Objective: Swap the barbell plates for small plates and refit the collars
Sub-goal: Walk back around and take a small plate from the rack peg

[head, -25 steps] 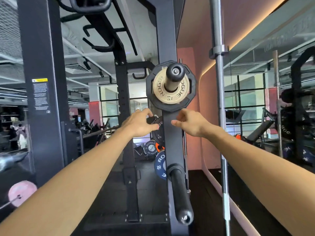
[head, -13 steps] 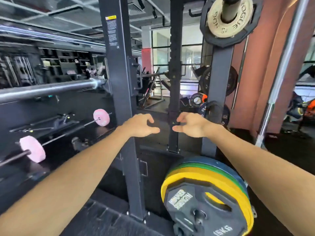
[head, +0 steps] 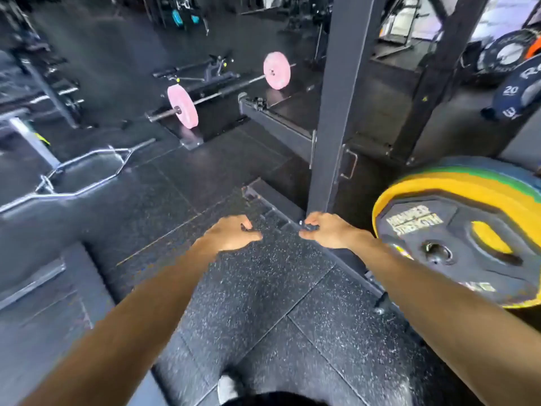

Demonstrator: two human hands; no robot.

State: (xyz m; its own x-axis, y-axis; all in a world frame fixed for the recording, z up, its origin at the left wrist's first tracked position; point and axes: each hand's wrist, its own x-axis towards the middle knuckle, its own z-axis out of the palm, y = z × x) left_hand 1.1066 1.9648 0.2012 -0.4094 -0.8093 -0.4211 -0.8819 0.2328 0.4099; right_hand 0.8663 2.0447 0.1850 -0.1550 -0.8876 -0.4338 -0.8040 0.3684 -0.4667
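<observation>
A barbell [head: 228, 89] lies on the floor at the back with a pink plate [head: 182, 106] on its near end and another pink plate [head: 277, 70] on its far end. My left hand [head: 231, 232] and my right hand [head: 328, 232] reach out side by side over the speckled rubber floor, far short of that barbell. The fingers of both hands are loosely curled and hold nothing. At the right a black 15 kg plate [head: 456, 244] leans in front of a yellow plate [head: 439, 189], with green and blue plates behind.
A black rack upright [head: 336, 98] stands just beyond my right hand, its base rail running along the floor. A blue 20 plate [head: 521, 92] hangs at the far right. A chrome hex bar [head: 82, 171] lies at the left. My shoe [head: 227, 388] shows at the bottom.
The view has swung down from the rack's plate pegs to the floor and the leaning plate stack. Both hands stay stretched out in front, still holding nothing.
</observation>
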